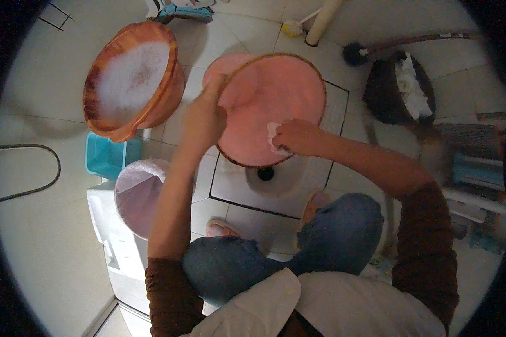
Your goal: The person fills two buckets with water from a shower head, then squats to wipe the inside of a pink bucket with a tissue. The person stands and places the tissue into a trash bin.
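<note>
My left hand (208, 116) grips the left edge of a pink round container (278, 88) with a dark gold rim. The container is tilted, with a wide pink face turned up towards me. Low on that face, near the rim, my right hand (299, 137) presses a crumpled white cloth or wipe (274, 132); which one I cannot tell. Beneath the container lies a white squat toilet (278, 191) set in the tiled floor. Its dark drain hole shows just below the rim. The toilet's far part is hidden by the container.
A wood-patterned basin (173, 97) of foamy water stands tilted-looking at the left. Near it are a turquoise bin (105, 156), a bag-lined wastebasket (139, 202) and a hose (59, 164). On the right are a plunger (354, 54), a dark bin (377, 92) with white paper and a rack (476, 206).
</note>
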Demonstrator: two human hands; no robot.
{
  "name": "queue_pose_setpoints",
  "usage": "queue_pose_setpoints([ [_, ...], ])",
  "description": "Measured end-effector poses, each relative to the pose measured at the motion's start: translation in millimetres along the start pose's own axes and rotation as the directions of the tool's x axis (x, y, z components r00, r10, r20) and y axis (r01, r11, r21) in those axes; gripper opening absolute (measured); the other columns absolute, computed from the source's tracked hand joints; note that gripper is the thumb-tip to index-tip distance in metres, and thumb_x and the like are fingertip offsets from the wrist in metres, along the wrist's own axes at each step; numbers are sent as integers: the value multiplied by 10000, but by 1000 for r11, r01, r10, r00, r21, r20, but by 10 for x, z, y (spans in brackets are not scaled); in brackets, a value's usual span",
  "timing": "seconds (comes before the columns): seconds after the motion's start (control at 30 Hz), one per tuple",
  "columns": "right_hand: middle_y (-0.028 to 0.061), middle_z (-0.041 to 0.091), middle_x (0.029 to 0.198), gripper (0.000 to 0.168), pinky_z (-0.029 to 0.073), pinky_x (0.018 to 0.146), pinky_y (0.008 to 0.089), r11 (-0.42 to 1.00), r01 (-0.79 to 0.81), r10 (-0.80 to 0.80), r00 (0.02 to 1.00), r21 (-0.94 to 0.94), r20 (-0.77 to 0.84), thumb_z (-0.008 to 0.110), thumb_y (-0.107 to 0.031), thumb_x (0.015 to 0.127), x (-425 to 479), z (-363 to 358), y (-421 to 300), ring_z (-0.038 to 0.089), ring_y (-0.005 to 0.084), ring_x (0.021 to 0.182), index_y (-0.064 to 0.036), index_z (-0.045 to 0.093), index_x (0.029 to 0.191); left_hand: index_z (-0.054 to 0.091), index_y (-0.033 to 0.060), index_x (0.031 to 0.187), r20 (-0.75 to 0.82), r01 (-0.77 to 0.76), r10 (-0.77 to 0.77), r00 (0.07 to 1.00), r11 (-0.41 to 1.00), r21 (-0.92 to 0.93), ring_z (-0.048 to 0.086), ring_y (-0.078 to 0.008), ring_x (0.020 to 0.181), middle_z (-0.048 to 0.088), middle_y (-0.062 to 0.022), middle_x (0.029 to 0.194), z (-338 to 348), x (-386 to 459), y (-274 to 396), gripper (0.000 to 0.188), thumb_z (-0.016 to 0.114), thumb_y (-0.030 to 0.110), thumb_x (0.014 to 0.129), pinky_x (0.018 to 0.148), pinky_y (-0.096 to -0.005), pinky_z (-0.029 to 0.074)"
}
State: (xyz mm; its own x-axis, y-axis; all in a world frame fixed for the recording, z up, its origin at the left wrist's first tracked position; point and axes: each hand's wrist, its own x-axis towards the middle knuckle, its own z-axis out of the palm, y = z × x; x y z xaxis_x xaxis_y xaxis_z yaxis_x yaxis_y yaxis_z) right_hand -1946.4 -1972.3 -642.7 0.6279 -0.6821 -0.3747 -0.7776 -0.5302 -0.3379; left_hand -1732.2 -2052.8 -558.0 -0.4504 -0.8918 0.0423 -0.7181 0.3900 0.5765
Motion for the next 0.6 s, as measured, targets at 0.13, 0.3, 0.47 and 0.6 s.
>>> queue_pose_setpoints([
  [0.13,109,592,843,228,443,711,368,908,6,91,973,420,-211,561,-147,724,152,-143,-319,563,275,838,-137,618,944,359,73,1253,-57,37,-38,998,999,-25,508,-408,990,532,-249,1064,-72,77,-22,595,533,8,687,811,-420,435],
  [0.3,90,599,877,205,461,715,360,962,228,-138,882,150,-450,540,-136,749,33,-81,-316,566,262,856,-130,624,935,386,144,1174,-165,-106,109,980,994,22,551,-417,785,571,-247,821,-150,172,-262,540,465,-8,662,670,-475,436],
  [0.47,83,588,837,126,458,721,342,995,-36,-4,914,-90,-405,546,-132,739,-188,-381,410,559,266,807,-88,613,836,394,104,1182,-75,-161,160,984,987,-8,552,-407,834,576,-249,855,-187,438,-391,531,464,4,666,705,-459,437],
  [0.6,91,574,819,108,449,710,351,988,46,-7,968,151,-251,547,-139,733,73,-43,157,555,270,785,-83,606,803,404,88,1182,-90,-203,201,975,979,-19,562,-393,837,580,-244,879,-220,548,-283,526,459,3,666,712,-450,439],
])
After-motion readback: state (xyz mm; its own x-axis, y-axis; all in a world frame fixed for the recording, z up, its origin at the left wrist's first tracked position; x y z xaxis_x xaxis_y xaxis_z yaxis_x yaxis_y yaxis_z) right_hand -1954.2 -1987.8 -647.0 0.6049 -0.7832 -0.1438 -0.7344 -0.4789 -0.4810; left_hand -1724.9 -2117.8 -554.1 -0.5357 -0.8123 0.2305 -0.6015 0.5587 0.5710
